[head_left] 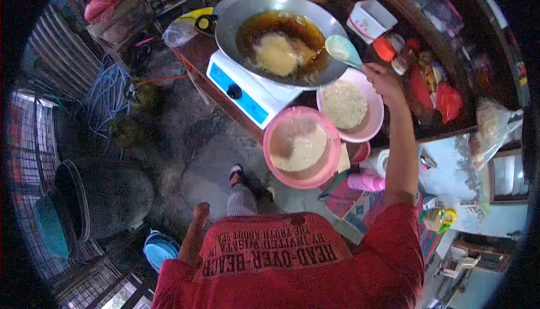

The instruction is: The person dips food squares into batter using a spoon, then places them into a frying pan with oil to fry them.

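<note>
My right hand (383,83) is closed around the handle of a pale green serving spoon (343,50). The spoon's bowl, with some whitish stuff in it, is over the right rim of a large metal wok (228,28). Brown oil (256,26) fills the wok's bottom, and a pale golden piece of batter (277,55) lies in it. Just below the spoon is a pink bowl (378,112) of pale, lumpy mixture (344,105). Beside it stands a pink basin (271,168) of creamy batter (306,150). My left hand (201,211) hangs low at my side, fingers curled, with nothing visible in it.
Under the wok is a white stove (239,92) with a blue front panel and black knob. A white box (371,21) and red plastic bags (449,104) are at the right. A pink bottle (365,182) is below the bowls. A blue tub (160,250) stands at lower left.
</note>
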`<state>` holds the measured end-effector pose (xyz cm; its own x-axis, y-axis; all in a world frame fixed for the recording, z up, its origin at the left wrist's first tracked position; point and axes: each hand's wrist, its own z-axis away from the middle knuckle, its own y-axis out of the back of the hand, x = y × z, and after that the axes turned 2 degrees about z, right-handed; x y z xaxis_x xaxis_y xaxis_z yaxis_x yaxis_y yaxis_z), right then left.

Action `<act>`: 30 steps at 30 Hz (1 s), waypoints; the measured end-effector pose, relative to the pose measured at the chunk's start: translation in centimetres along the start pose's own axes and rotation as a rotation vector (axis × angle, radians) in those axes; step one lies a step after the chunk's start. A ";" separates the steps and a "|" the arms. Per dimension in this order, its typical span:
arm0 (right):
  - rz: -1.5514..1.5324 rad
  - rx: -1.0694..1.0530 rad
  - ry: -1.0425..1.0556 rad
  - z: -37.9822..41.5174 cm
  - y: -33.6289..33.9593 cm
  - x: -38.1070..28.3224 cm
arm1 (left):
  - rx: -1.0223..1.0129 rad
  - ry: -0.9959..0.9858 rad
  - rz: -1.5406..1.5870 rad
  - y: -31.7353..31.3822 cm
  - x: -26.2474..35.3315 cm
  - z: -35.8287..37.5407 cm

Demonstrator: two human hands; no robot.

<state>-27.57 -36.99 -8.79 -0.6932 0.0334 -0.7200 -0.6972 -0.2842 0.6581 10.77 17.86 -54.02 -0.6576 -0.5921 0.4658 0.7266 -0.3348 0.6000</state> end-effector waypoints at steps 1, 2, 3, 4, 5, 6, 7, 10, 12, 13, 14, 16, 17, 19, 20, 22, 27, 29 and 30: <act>-0.001 -0.007 -0.025 2.6 0.2 -0.1 | -0.005 0.142 -0.077 2.4 4.2 0.7; -0.032 -0.021 0.016 6.0 0.3 -1.0 | -0.009 0.280 -0.157 3.5 6.9 1.4; -0.063 -0.033 0.059 8.7 0.4 -0.9 | -0.028 0.284 -0.165 2.8 6.0 1.5; -0.026 -0.085 0.096 9.7 0.1 1.2 | 0.027 0.152 -0.063 2.0 4.4 0.5; 0.010 -0.137 0.137 10.5 -0.4 3.6 | 0.085 0.020 0.041 1.4 3.5 0.0; 0.228 -0.104 0.182 12.0 -1.3 4.7 | 0.080 0.019 0.037 1.6 3.7 -0.1; 0.447 -0.071 0.227 13.3 -2.5 5.4 | 0.021 -0.070 -0.180 2.1 4.1 -0.6; 0.862 0.151 0.265 15.4 -6.9 8.5 | 0.014 -0.106 -0.358 -1.9 0.0 -3.2; 0.929 0.221 0.266 14.8 -9.4 11.0 | 0.068 -0.055 -0.319 -2.1 0.0 -2.8; 0.996 0.291 0.270 14.6 -10.5 12.0 | 0.003 -0.113 -0.420 0.5 2.7 -0.6; 1.049 0.253 0.280 13.9 -11.2 12.3 | -0.062 -0.171 -0.520 2.1 4.4 0.7; 0.989 0.223 0.210 13.2 -12.0 11.4 | 0.027 -0.051 -0.043 -1.6 -0.1 -1.0; 0.931 0.194 0.144 12.9 -12.3 10.8 | 0.117 0.071 0.437 -2.8 -1.6 -1.6; 0.832 0.098 0.013 12.0 -12.2 10.8 | 0.109 -0.061 0.006 -0.1 2.3 1.0; 0.751 0.100 0.072 10.8 -12.6 13.3 | 0.092 -0.189 -0.424 1.2 4.0 1.9; 0.672 0.095 0.131 10.4 -12.9 12.8 | 0.000 -0.157 -0.438 1.9 4.5 1.7; 0.358 -0.276 0.193 8.5 -15.4 13.0 | 0.212 -0.159 -0.249 -0.3 3.0 2.5; 0.367 -0.329 0.179 8.2 -16.2 12.5 | -0.020 0.055 -0.264 3.0 7.6 4.3; 0.376 -0.376 0.162 8.1 -16.4 12.3 | -0.020 0.057 -0.263 3.0 7.4 4.2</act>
<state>-26.17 -24.15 -26.67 -0.8241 -0.2762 -0.4946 -0.2733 -0.5710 0.7741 7.23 15.56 -46.05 -0.8123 -0.5232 0.2578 0.5365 -0.4967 0.6822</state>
